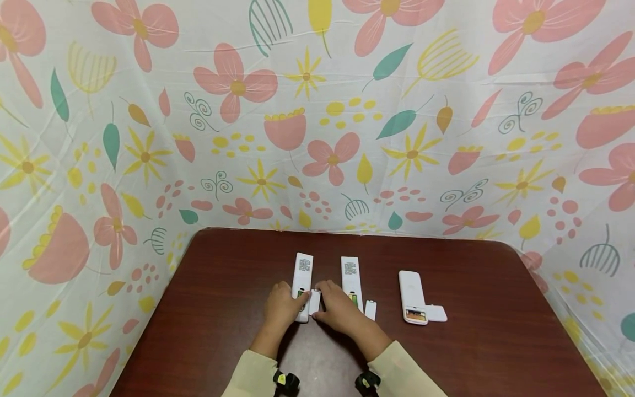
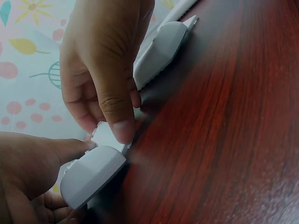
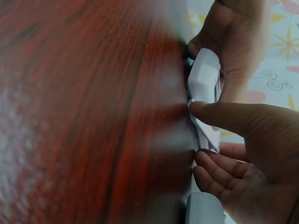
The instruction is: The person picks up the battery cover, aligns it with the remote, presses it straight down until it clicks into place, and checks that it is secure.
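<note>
On the table a white remote control (image 1: 303, 267) lies back up, its battery compartment uncovered and a green battery showing. My left hand (image 1: 283, 306) grips it around the lower end, thumb over the compartment. At its right side my right hand (image 1: 341, 310) pinches a small white battery cover (image 1: 315, 302) between thumb and fingers. The left wrist view has the cover (image 2: 106, 134) under the right thumb, close beside the rounded remote end (image 2: 93, 176). In the right wrist view the cover (image 3: 208, 131) stands tilted against the remote (image 3: 204, 74).
Right of my hands lies a second white remote (image 1: 350, 273) with batteries showing, its loose cover (image 1: 370, 310) beside it. Farther right, a third remote (image 1: 410, 286) has an uncovered compartment and a cover (image 1: 436, 313) against its side. A floral cloth (image 1: 317, 116) hangs behind the brown table (image 1: 496, 342).
</note>
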`<move>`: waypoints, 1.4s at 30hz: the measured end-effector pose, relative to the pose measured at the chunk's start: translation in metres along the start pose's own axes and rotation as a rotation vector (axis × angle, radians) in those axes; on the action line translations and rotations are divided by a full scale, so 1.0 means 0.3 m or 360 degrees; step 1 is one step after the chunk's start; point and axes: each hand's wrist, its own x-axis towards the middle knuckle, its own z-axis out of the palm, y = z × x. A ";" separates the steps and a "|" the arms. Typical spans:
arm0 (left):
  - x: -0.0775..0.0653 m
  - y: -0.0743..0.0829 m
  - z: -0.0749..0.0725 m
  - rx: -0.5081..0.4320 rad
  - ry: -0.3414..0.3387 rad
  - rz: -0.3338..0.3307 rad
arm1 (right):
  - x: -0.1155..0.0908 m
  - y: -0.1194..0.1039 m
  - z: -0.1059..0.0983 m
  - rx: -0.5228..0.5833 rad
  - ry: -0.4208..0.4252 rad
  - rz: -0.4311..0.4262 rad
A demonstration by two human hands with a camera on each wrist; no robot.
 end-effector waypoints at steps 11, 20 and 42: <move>0.000 -0.004 0.010 -0.0104 0.0005 -0.0024 | 0.009 0.007 0.002 0.0195 -0.0017 -0.0065; -0.006 -0.002 0.012 -0.0198 0.0049 0.0003 | 0.013 0.001 -0.003 0.0153 0.0019 -0.0103; -0.024 0.003 -0.005 -0.0307 0.0032 0.0010 | -0.009 -0.023 -0.021 0.0129 0.0002 -0.0106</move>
